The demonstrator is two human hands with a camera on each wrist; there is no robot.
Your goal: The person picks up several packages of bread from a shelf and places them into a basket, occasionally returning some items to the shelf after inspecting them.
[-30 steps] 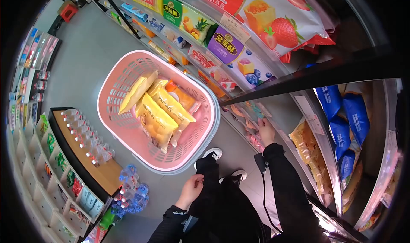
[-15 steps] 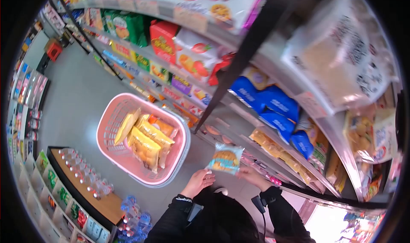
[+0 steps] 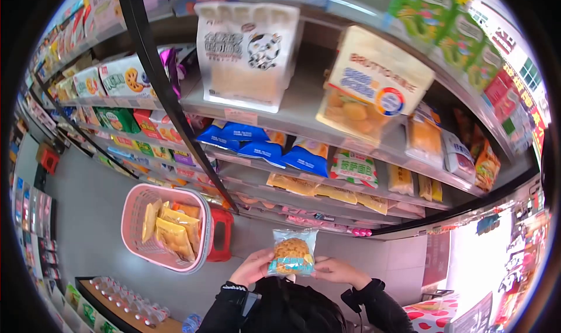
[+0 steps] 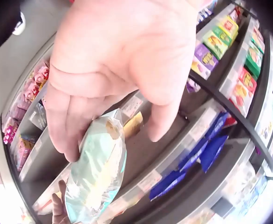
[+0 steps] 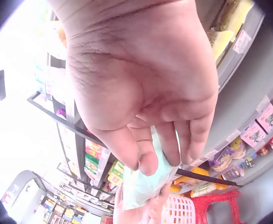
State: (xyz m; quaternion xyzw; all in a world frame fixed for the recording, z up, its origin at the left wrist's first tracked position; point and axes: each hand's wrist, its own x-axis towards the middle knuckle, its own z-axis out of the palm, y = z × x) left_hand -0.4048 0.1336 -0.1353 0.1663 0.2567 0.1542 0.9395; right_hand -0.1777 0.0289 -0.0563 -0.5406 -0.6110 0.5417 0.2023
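Note:
Between my hands, in front of my body, is a bagged pastry (image 3: pixel 292 256), round, brown and bumpy in a clear wrapper with light-blue print. My right hand (image 3: pixel 342 271) pinches its right edge; in the right wrist view the thumb (image 5: pixel 148 163) presses against the wrapper, with fingers on the other side. My left hand (image 3: pixel 252 267) is at the opposite edge. In the left wrist view its fingers (image 4: pixel 71 135) rest along the bag (image 4: pixel 97 168), while the thumb (image 4: pixel 162 123) stands apart from it.
A pink basket (image 3: pixel 131 230) with several yellow packets (image 3: pixel 175 233) stands at left, beside a red stool (image 3: pixel 220 233). Shelves (image 3: pixel 310 108) of packaged food curve across the front, with blue packets (image 3: pixel 307 156) and bagged bread. Bottles (image 3: pixel 131 304) stand on a low wooden ledge at lower left.
My right hand has come away from the low shelf with the bagged pastry and brought it in front of me. My left hand has come up to it. The view has swung right and up.

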